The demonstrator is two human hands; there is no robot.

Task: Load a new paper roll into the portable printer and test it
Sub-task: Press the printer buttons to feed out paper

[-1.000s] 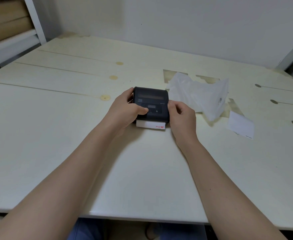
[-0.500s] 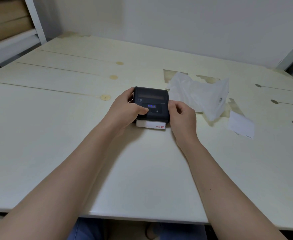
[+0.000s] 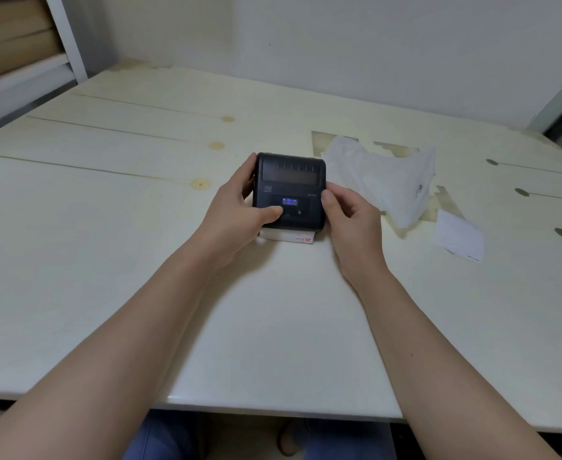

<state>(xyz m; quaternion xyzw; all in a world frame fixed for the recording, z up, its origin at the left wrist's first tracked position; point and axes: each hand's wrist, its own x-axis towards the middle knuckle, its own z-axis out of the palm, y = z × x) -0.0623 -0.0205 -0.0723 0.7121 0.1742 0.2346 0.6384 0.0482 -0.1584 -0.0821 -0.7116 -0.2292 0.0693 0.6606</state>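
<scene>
At desk centre, twelve o'clock from the person: portable printer [image 3: 289, 190] flat on the pale desk [image 3: 107, 260], lid shut, paper strip [image 3: 288, 236] poking out at its six o'clock edge. Left hand [image 3: 240, 210] clasps the nine o'clock side, thumb on the button panel. Right hand [image 3: 349, 217] closes lightly on the three o'clock side, fingers curled.

Judged: rigid plastic shell, light, smooth, liable to skid when pressed, so grip by both flanks. Paper is flimsy.

Change: blue lights now bright; one second back the panel was dark. Hands unmoved. Plastic bag [image 3: 386, 180] at two o'clock.
</scene>
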